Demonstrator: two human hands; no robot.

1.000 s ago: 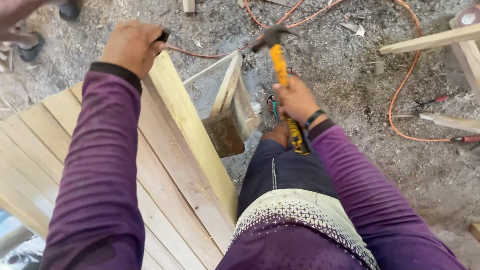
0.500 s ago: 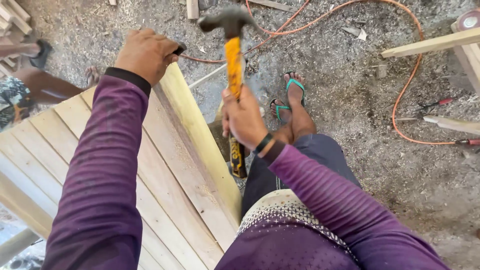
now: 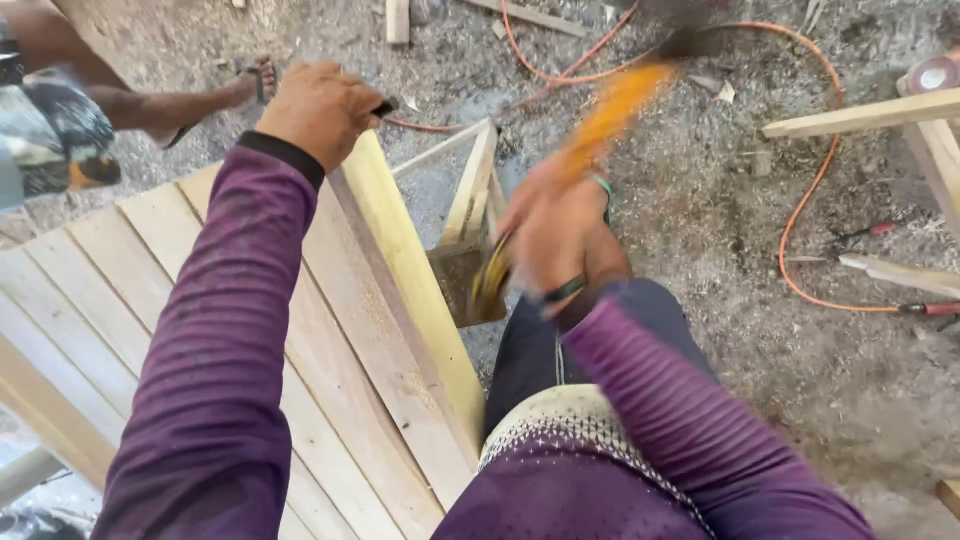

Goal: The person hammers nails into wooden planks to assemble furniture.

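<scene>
Several pale wooden planks joined into a slatted panel [image 3: 330, 370] slope across the left of the view, above a grey dirt floor [image 3: 720, 200] strewn with sawdust, wood offcuts and a looping orange cable [image 3: 800, 250]. A pale timber frame [image 3: 880, 112] stands at the right edge, and another person's bare leg in a sandal [image 3: 190, 100] reaches in at the upper left. The left hand [image 3: 320, 108], in a purple sleeve, is closed over the top corner of the panel, with a small dark object showing past its fingers. The right hand [image 3: 560, 235] is gripped tight round the yellow-handled hammer [image 3: 610, 110], which is blurred and raised up and to the right of the panel's upper edge, well apart from the left hand.
</scene>
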